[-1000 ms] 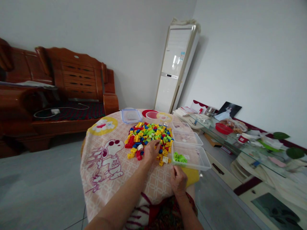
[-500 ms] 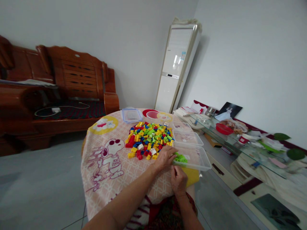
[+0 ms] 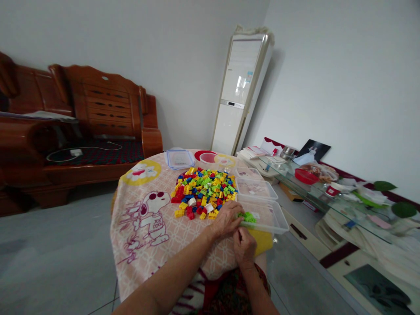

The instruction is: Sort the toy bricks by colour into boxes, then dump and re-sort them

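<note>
My left hand (image 3: pixel 227 219) is closed at the left end of a clear plastic container (image 3: pixel 274 218), its fingers curled down; what they hold, if anything, is hidden. Just below it, my right hand (image 3: pixel 244 246) makes a fist at the container's near edge, and I cannot make out anything inside it. The two hands almost touch. Bright green toy bricks (image 3: pixel 250 217) lie in the container beside my left fingertips. Beyond my left hand spreads a pile of mixed toy bricks (image 3: pixel 206 189) in yellow, red, blue, green and white.
Two more clear containers (image 3: pixel 274 191) stand behind the nearest one. At the table's back are a blue-rimmed lid (image 3: pixel 180 159) and a round tub (image 3: pixel 208 157). A patterned cloth (image 3: pixel 197 258) covers the table. A glass-topped cabinet (image 3: pixel 357 223) with clutter runs along the right.
My left hand has shifted slightly toward my right hand, and its fingers have come closer to the fist. My right hand stays almost where it was.
</note>
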A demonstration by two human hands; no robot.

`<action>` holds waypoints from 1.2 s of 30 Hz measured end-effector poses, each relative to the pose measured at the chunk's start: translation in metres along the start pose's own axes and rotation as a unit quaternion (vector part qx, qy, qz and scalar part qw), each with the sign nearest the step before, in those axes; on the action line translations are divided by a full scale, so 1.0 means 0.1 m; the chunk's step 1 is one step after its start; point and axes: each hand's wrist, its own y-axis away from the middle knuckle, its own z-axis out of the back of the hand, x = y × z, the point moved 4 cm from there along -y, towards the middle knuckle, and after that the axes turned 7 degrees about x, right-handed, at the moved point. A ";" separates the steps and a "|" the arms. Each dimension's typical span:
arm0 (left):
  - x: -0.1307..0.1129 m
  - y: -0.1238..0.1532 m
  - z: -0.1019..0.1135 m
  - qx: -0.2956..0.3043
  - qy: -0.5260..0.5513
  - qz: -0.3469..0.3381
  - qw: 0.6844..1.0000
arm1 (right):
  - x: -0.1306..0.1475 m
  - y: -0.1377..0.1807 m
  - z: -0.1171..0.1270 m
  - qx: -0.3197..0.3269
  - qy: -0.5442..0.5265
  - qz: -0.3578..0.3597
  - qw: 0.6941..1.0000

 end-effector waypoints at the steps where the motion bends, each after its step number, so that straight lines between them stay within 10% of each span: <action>1: 0.01 0.01 0.01 -0.004 0.001 0.006 1.000 | 0.00 0.00 0.00 0.001 0.000 -0.001 1.000; 13: 0.03 -0.04 -0.17 0.051 -0.128 0.031 0.990 | -0.01 0.01 -0.02 0.013 -0.005 -0.017 1.000; 26: 0.50 0.17 0.34 -0.197 -0.056 0.177 0.963 | -0.01 0.01 -0.01 0.008 0.012 -0.010 1.000; 36: 0.41 0.15 0.26 -0.048 -0.114 0.152 0.981 | -0.01 0.01 -0.01 0.009 -0.001 -0.008 1.000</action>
